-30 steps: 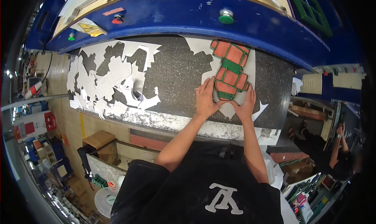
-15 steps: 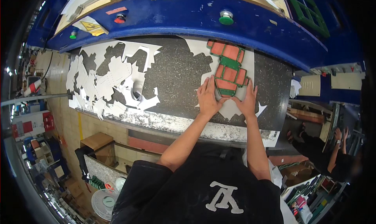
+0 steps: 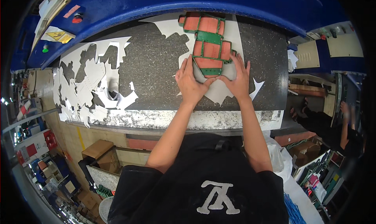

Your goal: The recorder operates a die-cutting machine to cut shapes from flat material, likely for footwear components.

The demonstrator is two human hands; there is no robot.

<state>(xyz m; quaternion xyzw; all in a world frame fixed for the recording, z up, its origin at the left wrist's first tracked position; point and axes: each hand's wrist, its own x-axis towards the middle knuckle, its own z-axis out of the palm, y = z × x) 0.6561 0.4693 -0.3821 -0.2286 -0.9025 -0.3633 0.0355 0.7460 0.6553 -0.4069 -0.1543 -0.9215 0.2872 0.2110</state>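
Observation:
A cutting die [image 3: 208, 48] with green edges and orange-red foam pads lies on a white card sheet [image 3: 216, 93] on the dark, speckled press bed. My left hand [image 3: 192, 83] holds the left side of the die's near end, its fingers stretched along the edge. On the opposite side, my right hand [image 3: 237, 78] has its fingers along the right edge. Both thumbs meet near the die's rounded near end. Cut-outs show along the left edge of the sheet.
Cut white card scraps [image 3: 90, 81] are heaped on the left of the bed [image 3: 152, 67]. A blue press beam [image 3: 188, 3] spans the far side, with a red button [image 3: 77, 17] at its left. Another person [image 3: 333, 124] is at the far right.
My head view has shifted, so the bed and die appear higher and farther left. My hands keep their places around the die's near end.

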